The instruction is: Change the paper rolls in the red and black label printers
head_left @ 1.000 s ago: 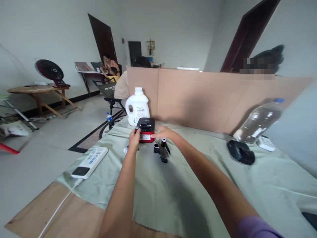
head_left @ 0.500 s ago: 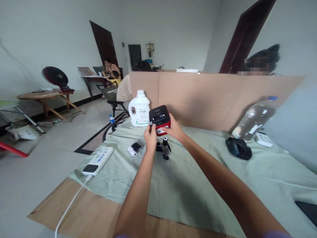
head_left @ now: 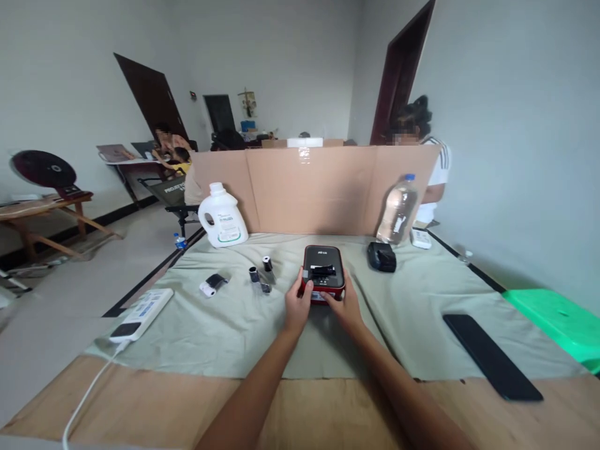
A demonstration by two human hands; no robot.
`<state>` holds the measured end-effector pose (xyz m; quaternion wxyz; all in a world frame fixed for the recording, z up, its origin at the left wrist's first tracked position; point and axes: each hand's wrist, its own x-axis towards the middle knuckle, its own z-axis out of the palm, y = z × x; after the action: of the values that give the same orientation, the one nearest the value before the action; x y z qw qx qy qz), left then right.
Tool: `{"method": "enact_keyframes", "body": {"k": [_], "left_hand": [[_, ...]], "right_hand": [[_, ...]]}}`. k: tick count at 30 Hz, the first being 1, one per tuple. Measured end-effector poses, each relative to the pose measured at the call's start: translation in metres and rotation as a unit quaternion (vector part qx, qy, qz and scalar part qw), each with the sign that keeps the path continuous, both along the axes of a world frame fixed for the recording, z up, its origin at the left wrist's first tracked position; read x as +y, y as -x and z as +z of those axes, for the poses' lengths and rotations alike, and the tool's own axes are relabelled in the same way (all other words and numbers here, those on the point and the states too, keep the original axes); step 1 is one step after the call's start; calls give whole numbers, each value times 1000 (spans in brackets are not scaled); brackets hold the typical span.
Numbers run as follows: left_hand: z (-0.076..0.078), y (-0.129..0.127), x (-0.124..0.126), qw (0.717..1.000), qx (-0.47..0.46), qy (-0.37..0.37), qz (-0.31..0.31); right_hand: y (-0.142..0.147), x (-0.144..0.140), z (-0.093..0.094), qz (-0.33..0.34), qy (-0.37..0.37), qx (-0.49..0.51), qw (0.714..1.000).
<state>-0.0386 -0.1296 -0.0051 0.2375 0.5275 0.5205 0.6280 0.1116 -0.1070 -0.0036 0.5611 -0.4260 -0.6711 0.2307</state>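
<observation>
Left hand (head_left: 297,306) and right hand (head_left: 345,306) clasp small red-and-black box printer (head_left: 323,273) on green cloth (head_left: 234,325), steadying it.

Your hands grip label printer (head_left: 322,273) mid-cloth (head_left: 234,325); rolls (head_left: 260,277) left of it, second printer (head_left: 381,256) right, behind; cardboard screen (head_left: 309,187) behind all.

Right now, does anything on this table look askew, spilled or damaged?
Nothing stands out. Both hands, left hand and right hand, hold the small red-and-black box-shaped device flat on the pale green cloth; the clear plastic water bottle stands upright.
</observation>
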Motion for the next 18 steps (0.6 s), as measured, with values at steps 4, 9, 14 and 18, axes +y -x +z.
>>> {"method": "enact_keyframes", "body": {"k": [4, 9, 14, 18], "left_hand": [[-16, -1, -1, 1000, 0, 10, 15], [-19, 3, 3, 1000, -7, 13, 25], [-20, 5, 4, 1000, -7, 11, 11], [-22, 7, 5, 1000, -9, 5, 6]], "right_hand": [[-4, -1, -12, 2, -8, -10, 1000], [0, 9, -17, 0, -16, -31, 999], [-1, 10, -20, -13, -13, -42, 999], [-3, 11, -21, -10, -11, -45, 999]]}}
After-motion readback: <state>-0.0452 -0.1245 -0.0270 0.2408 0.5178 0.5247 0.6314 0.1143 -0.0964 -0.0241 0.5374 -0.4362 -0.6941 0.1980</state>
